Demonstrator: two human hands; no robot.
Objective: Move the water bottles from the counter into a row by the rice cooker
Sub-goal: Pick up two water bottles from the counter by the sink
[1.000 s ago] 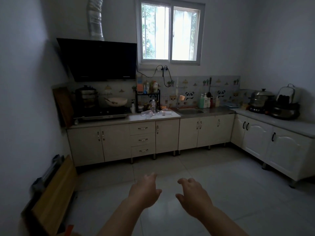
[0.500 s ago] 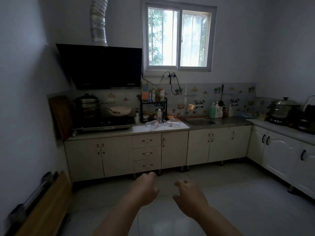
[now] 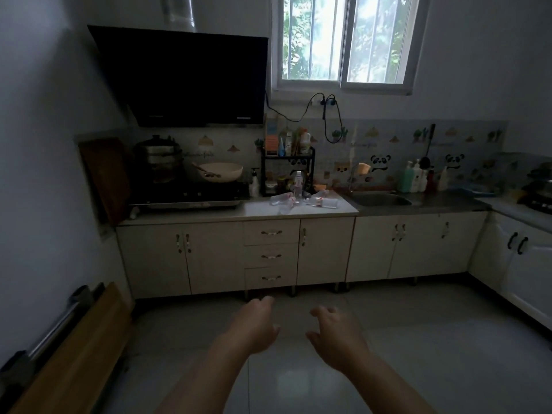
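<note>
Several clear water bottles lie on the white counter (image 3: 263,211) ahead, between the stove and the sink. One bottle (image 3: 297,184) stands upright with a white cap. Others lie on their sides, such as one on the left (image 3: 280,199) and one on the right (image 3: 324,202). My left hand (image 3: 257,326) and my right hand (image 3: 336,336) are stretched out over the floor, well short of the counter, fingers loosely curled and holding nothing. The rice cooker is out of frame at the right.
A gas stove (image 3: 191,198) with a steamer pot and a wok is left of the bottles. A black rack (image 3: 288,171) stands behind them. The sink (image 3: 379,200) lies to the right. A pot (image 3: 540,186) sits on the right counter. A folded wooden table (image 3: 68,351) leans at left.
I have walked closer to the counter; cabinets and bottles look larger. The view turned left, so the right counter's pots slid out of frame. Both hands stay out in front, empty.
</note>
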